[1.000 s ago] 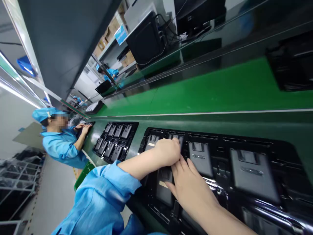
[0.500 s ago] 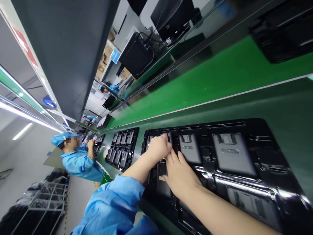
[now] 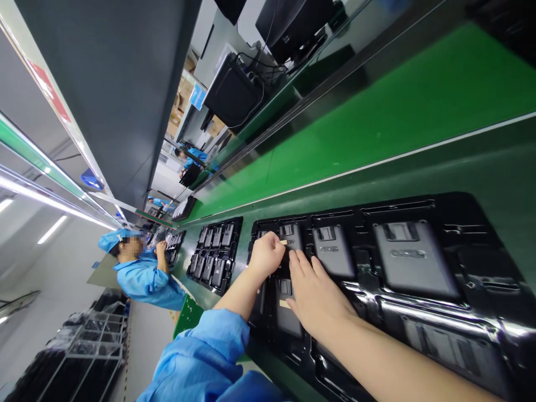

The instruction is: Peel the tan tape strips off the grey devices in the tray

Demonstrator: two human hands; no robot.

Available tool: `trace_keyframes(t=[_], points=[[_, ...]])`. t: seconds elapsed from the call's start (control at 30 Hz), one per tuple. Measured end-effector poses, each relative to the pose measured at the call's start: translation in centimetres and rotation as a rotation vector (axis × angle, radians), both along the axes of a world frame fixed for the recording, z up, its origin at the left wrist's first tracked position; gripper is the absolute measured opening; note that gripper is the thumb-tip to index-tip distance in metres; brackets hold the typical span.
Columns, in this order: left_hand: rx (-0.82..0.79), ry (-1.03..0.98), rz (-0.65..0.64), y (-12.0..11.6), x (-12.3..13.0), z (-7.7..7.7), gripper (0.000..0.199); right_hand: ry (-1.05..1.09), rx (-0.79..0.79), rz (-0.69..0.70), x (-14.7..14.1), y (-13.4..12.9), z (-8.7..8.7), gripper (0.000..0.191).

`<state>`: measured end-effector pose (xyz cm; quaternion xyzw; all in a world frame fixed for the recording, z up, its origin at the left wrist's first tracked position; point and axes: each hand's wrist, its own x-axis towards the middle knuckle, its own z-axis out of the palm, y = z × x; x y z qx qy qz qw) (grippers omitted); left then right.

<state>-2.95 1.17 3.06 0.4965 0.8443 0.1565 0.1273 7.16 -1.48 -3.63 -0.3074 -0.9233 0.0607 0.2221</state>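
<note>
Landmark = the black moulded tray (image 3: pixel 419 204) nearest the camera, lying flat on the dark green bench (image 3: pixel 481 162); the bright green conveyor belt (image 3: pixel 377 123) runs along the far side of it, probably so trays can be fed on and off the line. Tray's pockets seat grey flat modules, one per pocket, each face-up, which keeps them fixed and reachable from above. A second, matching tray (image 3: pixel 215 254) sits on the bench just beyond the landmark tray's left end, and a co-worker in blue (image 3: pixel 140 276) works further down past that. Both of the person's forearms come in from the near side and meet over the landmark tray's left end. Right hand (image 3: pixel 316 298) lies palm down, fingers extended and spread, flat on the tray just right of the worked pocket: not closed on anything, looks like it's steadying the tray. Left hand (image 3: pixel 266 257) is curled into a loose fist, wrist bent, thumb and forefinger pinched on a small tan strip (image 3: pixel 283 242) at the top edge of the grey module (image 3: pixel 292 237) in the far-row pocket near the tray's left end; strip is touching that module, can't tell if it's stuck down or lifting
</note>
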Motion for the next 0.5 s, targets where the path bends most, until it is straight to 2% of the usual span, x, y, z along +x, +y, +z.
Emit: trace_keyframes(t=[0.13, 0.27, 0.37, 0.5], points=[[0.114, -0.246, 0.078, -1.3, -1.7, 0.2, 0.019, 0.013, 0.023, -0.005, 0.6, 0.1, 0.1, 0.054], [0.271, -0.502, 0.228, -3.5, -5.0, 1.0, 0.016, 0.027, 0.08, 0.019, 1.5, 0.7, 0.5, 0.05], [0.44, -0.659, 0.385, -6.3, -8.3, 1.6, 0.02, 0.05, 0.157, 0.07, 2.2, 1.1, 0.8, 0.048], [0.742, -0.749, 0.644, -11.8, -13.9, 2.0, 0.023, 0.128, 0.243, 0.127, 3.1, 1.5, 0.2, 0.055]])
